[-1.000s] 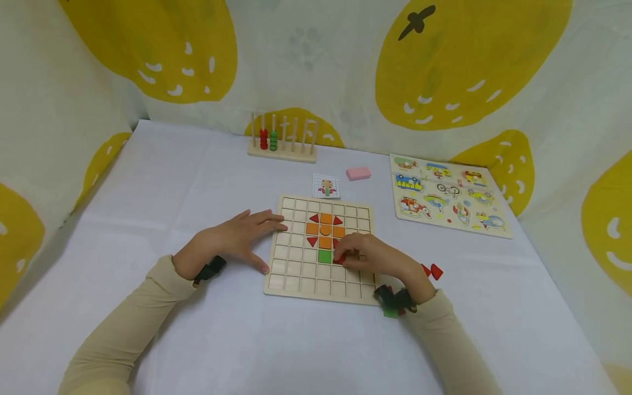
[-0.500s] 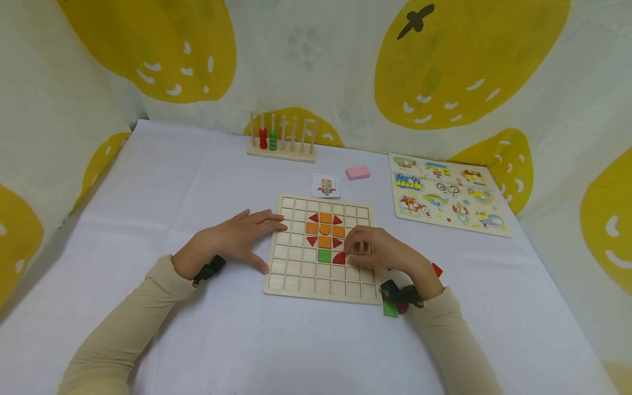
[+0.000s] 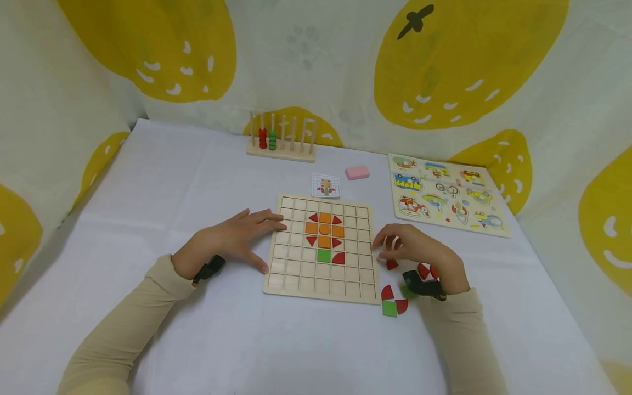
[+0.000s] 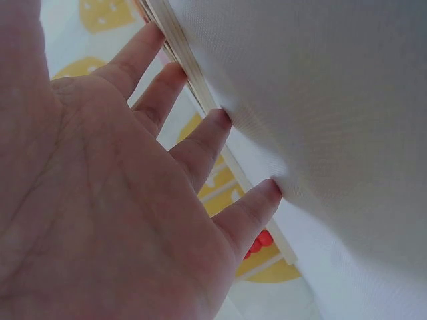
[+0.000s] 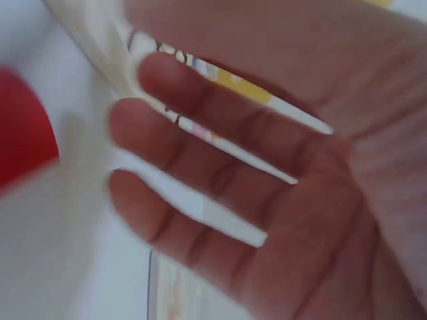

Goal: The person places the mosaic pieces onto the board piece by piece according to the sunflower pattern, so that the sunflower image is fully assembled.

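2 bare hands over the white-clothed counter (image 3: pixel 163 181). Left hand (image 3: pixel 232 237): fingers straight and spread, flat on the cloth, fingertips touching the left edge of the square wooden grid board (image 3: pixel 323 247); grip slack, holds nothing. The left wrist view confirms it: straight fingers (image 4: pixel 200 143) pressed against the thin board edge (image 4: pixel 193 77).

Right hand (image 3: pixel 417 248): just off the board's right edge, fingers loosely bent, apart, nothing between them. The right wrist view is blurred; it shows spread fingers (image 5: pixel 200 160) and 1 red piece (image 5: pixel 23 130) on the cloth beside them. A small red wooden piece (image 3: pixel 392 264) lies just below the fingertips, not held.

On the board: 1 green square tile (image 3: pixel 324 255) in the central column, 1 red quarter-circle piece (image 3: pixel 339 258) in the cell directly to its right. Above them, a cluster of orange square tiles (image 3: pixel 325 229) with 4 red triangles at its corners.

Loose pieces on the cloth right of the board: 1 green square block (image 3: pixel 389 309) flanked by 2 red quarter-circles, near the board's lower right corner; 2 more red pieces by the right wrist, partly hidden.

Farther out: small pattern card (image 3: pixel 326 185) just beyond the board's far edge; pink rectangular block (image 3: pixel 357 173) beside it; wooden peg rack with red and green beads (image 3: pixel 281 142) at the far side; vehicle picture puzzle board (image 3: pixel 446 193) far right. Yellow-printed cloth backdrop (image 3: pixel 444 71) behind.
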Available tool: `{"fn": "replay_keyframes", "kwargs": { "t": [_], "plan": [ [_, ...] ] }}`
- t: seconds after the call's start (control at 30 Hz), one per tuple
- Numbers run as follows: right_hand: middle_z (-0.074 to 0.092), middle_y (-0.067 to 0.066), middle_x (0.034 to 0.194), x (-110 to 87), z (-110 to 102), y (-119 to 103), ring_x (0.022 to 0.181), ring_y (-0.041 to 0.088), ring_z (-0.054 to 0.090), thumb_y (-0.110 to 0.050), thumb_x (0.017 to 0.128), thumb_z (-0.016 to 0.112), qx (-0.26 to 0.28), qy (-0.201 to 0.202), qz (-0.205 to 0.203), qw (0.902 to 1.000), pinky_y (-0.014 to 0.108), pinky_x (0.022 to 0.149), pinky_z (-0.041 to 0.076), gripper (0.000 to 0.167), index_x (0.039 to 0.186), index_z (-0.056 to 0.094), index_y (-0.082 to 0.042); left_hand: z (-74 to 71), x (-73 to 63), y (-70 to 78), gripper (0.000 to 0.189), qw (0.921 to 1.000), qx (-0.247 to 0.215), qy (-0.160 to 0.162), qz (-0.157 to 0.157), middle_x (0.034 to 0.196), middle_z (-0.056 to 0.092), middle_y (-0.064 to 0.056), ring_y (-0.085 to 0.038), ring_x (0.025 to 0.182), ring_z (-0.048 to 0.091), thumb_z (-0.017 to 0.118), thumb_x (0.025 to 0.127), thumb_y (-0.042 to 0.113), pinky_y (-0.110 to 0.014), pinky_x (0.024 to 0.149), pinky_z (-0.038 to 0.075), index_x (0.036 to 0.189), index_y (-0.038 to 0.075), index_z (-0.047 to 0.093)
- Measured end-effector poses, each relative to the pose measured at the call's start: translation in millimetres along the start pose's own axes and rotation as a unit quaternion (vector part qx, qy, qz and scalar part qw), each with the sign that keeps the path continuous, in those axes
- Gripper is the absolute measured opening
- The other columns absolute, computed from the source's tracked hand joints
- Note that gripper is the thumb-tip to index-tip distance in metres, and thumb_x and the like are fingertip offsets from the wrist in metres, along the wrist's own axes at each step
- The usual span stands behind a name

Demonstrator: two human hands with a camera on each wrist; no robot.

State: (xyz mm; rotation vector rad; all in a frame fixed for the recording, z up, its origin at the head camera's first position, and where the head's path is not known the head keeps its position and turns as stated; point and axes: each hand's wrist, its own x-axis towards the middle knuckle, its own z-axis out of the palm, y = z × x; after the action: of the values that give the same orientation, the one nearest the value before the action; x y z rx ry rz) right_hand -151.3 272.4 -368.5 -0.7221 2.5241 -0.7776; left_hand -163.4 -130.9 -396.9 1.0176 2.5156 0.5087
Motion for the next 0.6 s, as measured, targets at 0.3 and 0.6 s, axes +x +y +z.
{"fn": "replay_keyframes", "kwargs": {
  "t": [0.3,0.6],
  "plan": [
    [0.063,0.005,0.095,-10.0,-9,18,0.089,0.025,0.055,-0.007,0.081,0.078,0.016,-0.042,0.029,0.9985,0.029,0.076,0.051,0.024,0.103,0.069,-0.008,-0.6,0.7,-0.1,0.097,1.0000,-0.005,0.001,0.005,0.159,0.026,-0.005,-0.031,0.149,0.014,0.080,0.070,0.057,-0.063,0.115,0.009,0.149,0.020,0.038],
    [0.062,0.002,0.101,-10.8,-5,21,0.094,0.024,0.054,0.002,0.082,0.072,0.019,-0.060,0.024,0.9977,0.033,0.081,0.052,0.023,0.098,0.068,-0.013,-0.9,-1.2,0.8,0.097,1.0000,-0.007,0.000,0.006,0.159,0.027,-0.005,-0.032,0.149,0.014,0.080,0.070,0.057,-0.064,0.115,0.010,0.149,0.018,0.039]
  ]
}}
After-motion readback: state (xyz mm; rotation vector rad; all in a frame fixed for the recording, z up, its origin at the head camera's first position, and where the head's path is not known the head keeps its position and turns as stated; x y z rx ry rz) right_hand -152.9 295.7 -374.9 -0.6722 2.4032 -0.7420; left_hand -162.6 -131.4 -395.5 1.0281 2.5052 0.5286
